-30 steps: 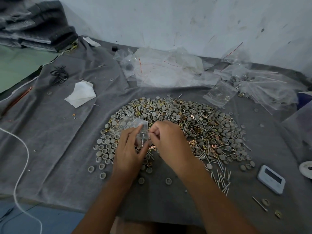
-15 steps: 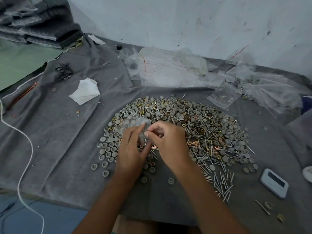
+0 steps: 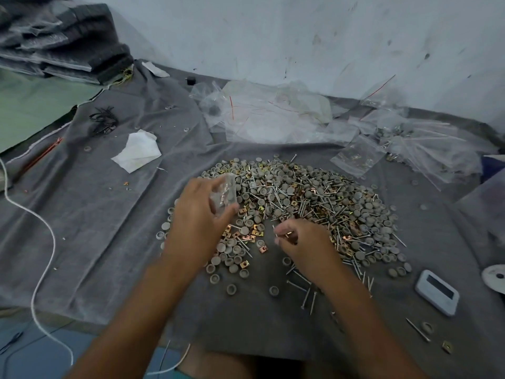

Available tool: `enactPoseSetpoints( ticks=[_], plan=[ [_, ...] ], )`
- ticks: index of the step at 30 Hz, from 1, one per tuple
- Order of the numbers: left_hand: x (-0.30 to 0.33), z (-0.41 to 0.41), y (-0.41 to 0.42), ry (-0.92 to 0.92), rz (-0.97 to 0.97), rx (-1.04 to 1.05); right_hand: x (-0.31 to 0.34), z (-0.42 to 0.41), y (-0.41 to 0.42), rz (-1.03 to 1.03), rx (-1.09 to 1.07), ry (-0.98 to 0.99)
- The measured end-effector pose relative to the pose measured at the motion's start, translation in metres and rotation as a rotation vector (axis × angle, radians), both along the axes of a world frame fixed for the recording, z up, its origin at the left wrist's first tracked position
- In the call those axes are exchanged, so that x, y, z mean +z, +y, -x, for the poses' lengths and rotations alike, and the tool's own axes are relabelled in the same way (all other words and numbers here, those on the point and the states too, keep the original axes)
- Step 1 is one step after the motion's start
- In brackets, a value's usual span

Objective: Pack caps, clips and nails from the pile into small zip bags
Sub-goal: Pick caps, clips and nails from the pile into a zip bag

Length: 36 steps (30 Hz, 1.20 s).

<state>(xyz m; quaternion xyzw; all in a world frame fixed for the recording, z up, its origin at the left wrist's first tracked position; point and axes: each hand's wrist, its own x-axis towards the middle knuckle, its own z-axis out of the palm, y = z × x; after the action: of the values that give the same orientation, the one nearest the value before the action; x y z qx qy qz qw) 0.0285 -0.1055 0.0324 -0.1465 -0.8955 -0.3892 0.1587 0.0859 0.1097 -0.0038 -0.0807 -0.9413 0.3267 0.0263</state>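
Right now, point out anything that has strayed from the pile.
A nail, a cap and a clip lie apart near the cloth's front right corner, well clear of the pile. A few more nails lie loose by the right forearm.

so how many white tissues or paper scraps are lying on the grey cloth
2. A crumpled tissue lies left of the pile, and a smaller paper scrap sits at the far edge of the cloth near the stacked dark pads. Others may be hidden under the plastic bags.
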Motion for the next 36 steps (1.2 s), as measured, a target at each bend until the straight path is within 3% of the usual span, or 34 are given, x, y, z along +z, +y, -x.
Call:
enactPoseSetpoints(
  ticks=[7,16,24,32,36],
  plan=[
    [0.071,-0.004,-0.033,-0.027,0.175,-0.017,-0.002,0.003,-0.028,-0.096,0.066,-0.097],
    [0.051,-0.051,-0.033,0.0,0.337,0.022,-0.002,0.01,-0.03,-0.028,0.117,-0.074],
    [0.058,-0.052,-0.033,-0.002,0.407,0.027,-0.003,0.029,-0.039,-0.203,0.141,0.037],
    [0.055,-0.055,-0.024,-0.039,0.394,0.01,0.01,0.035,-0.039,-0.38,0.213,-0.068],
    [0.055,-0.055,-0.024,-0.021,0.423,0.016,0.007,0.031,-0.036,-0.338,0.236,-0.036]
  ],
)
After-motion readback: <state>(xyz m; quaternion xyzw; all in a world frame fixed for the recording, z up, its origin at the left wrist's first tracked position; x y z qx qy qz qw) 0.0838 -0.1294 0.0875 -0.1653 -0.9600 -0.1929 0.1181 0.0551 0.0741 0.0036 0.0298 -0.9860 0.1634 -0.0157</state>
